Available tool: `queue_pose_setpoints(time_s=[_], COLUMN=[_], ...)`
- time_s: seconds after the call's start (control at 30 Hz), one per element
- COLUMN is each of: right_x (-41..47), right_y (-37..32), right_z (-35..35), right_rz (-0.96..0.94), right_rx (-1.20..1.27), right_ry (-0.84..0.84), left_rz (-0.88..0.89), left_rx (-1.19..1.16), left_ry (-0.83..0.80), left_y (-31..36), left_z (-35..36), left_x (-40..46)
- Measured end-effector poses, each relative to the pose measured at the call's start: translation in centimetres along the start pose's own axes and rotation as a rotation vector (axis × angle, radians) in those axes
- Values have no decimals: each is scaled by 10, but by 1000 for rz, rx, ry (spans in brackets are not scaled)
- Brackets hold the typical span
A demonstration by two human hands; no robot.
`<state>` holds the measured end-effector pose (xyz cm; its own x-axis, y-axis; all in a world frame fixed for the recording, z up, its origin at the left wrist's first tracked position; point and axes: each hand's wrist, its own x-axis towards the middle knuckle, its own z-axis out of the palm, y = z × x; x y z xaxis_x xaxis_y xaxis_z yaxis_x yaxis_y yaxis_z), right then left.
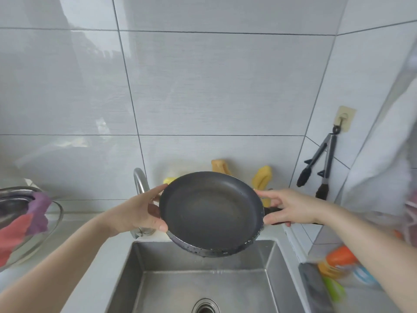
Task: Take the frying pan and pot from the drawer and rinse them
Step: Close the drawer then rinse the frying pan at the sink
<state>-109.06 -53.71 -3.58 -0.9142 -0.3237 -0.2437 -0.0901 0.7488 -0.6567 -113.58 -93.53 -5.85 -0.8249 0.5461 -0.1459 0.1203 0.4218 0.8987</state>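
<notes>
Frying pan [211,213] — round, dark, wet-rimmed — gripped by both hands over steel sink [203,279].

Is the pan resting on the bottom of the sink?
No, both hands hold the pan tilted in the air above the sink.

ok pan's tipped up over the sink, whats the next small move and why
Probably keep the frying pan tilted a moment longer so it drains. The left hand grips its rim, the right hand its handle, and water runs off the low edge into the sink.
</notes>
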Motion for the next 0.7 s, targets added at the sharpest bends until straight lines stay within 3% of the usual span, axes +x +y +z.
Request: queue_pose_setpoints(time_s=[0.4, 0.7], right_x=[-168, -441], right_y=[63, 120], right_z=[-2, 10], right_rz=[164, 370], right_rx=[83, 131], right_ry=[229, 482], left_rz=[135, 320], left_rx=[-18, 13], left_ry=[-259, -525], left_y=[75, 197], left_z=[102, 319], left_x=[45, 49])
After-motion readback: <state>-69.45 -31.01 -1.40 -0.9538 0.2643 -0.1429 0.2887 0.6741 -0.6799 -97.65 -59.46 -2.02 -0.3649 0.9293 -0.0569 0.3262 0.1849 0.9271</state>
